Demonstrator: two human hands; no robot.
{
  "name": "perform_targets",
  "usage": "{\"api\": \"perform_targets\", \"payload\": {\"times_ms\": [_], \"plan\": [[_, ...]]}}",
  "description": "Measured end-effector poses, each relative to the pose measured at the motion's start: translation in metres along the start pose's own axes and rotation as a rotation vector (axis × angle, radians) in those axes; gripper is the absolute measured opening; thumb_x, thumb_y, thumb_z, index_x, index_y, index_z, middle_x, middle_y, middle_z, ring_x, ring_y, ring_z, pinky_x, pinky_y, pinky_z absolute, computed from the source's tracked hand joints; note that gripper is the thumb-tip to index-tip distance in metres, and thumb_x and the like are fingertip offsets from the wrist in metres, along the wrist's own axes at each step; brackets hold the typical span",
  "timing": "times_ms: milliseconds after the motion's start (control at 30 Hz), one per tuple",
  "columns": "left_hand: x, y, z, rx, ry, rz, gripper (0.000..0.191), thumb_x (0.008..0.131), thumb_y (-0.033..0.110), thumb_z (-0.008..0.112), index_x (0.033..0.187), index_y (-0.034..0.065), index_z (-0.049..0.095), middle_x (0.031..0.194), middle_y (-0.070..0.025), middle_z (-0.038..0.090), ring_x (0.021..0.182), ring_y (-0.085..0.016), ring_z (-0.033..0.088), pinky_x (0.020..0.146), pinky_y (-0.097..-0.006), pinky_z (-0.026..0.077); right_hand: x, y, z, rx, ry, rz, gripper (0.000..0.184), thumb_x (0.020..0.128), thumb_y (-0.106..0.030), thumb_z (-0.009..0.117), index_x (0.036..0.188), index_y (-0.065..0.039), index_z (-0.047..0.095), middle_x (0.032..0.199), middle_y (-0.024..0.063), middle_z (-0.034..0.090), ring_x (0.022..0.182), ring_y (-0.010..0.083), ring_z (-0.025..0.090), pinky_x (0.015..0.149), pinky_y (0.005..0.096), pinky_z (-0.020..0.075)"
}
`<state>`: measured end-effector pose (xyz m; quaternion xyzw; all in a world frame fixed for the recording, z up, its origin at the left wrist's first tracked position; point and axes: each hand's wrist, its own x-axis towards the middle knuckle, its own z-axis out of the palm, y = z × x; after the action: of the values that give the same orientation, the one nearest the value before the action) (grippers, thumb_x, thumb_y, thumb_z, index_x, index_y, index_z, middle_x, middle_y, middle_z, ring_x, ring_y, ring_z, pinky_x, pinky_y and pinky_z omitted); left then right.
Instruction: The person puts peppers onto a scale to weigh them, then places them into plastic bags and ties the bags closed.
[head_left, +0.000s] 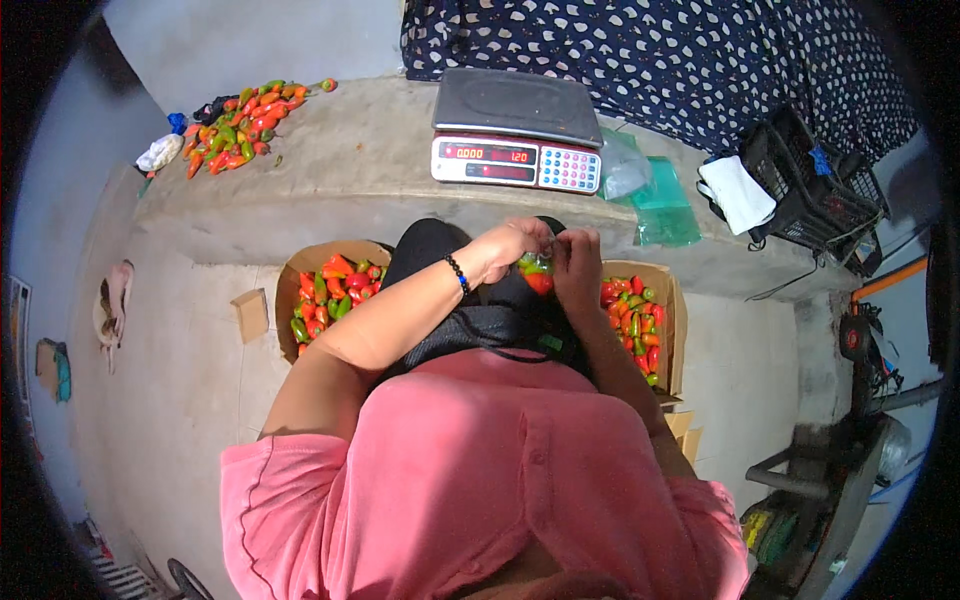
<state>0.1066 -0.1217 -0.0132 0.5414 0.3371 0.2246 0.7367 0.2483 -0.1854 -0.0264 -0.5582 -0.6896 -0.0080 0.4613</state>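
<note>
Both my hands meet above my lap at a small clear plastic bag of red and green peppers (537, 276). My left hand (517, 244), below a beaded bracelet, pinches the gathered top of the bag. On the other side of that top my right hand (577, 259) grips it with bent fingers. The peppers hang below the fingers. Beyond the hands, a digital scale (517, 109) with a bare plate and a lit display stands on the concrete ledge (360, 161). Green plastic bags (664, 199) lie right of the scale.
Cardboard boxes of peppers stand beside my left leg (289, 259) and right leg (675, 330). A pepper pile (244, 127) lies at the ledge's left. Black plastic crates (810, 187) and a white cloth (739, 195) are at the right. A cat (114, 307) lies far left.
</note>
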Motion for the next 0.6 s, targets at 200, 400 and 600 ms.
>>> {"api": "perform_targets", "payload": {"times_ms": [200,400,600], "plan": [[0.000,-0.013,0.004,-0.212,0.088,-0.095,0.009,0.084,0.009,0.048,0.084,0.0140,0.055,0.075,0.0005,0.058,0.061,-0.014,0.053,0.046,-0.0304,0.039,-0.011,-0.004,0.008,-0.079,0.068,-0.027,0.010,0.083,-0.012,0.053,0.088,-0.005,0.050,0.091,0.0159,0.048,0.085,0.0360,0.050,0.072,0.0437,0.0416],[-0.002,-0.005,0.007,-0.233,0.205,-0.182,0.006,0.086,0.015,0.051,0.081,0.0170,0.054,0.070,0.0026,0.055,0.058,-0.012,0.051,0.047,-0.0293,0.040,-0.012,-0.001,0.015,-0.019,-0.013,0.130,0.013,0.083,-0.019,0.054,0.087,-0.007,0.053,0.090,0.0149,0.051,0.084,0.0350,0.053,0.072,0.0447,0.0429],[-0.003,-0.021,-0.003,-0.224,0.050,-0.109,0.010,0.090,0.015,0.046,0.093,0.0129,0.055,0.086,0.0008,0.059,0.079,-0.015,0.057,0.071,-0.0381,0.046,-0.012,0.028,0.029,0.131,-0.051,0.321,0.012,0.077,-0.018,0.057,0.080,-0.007,0.058,0.078,0.0155,0.054,0.077,0.0346,0.054,0.067,0.0433,0.0440]]}}
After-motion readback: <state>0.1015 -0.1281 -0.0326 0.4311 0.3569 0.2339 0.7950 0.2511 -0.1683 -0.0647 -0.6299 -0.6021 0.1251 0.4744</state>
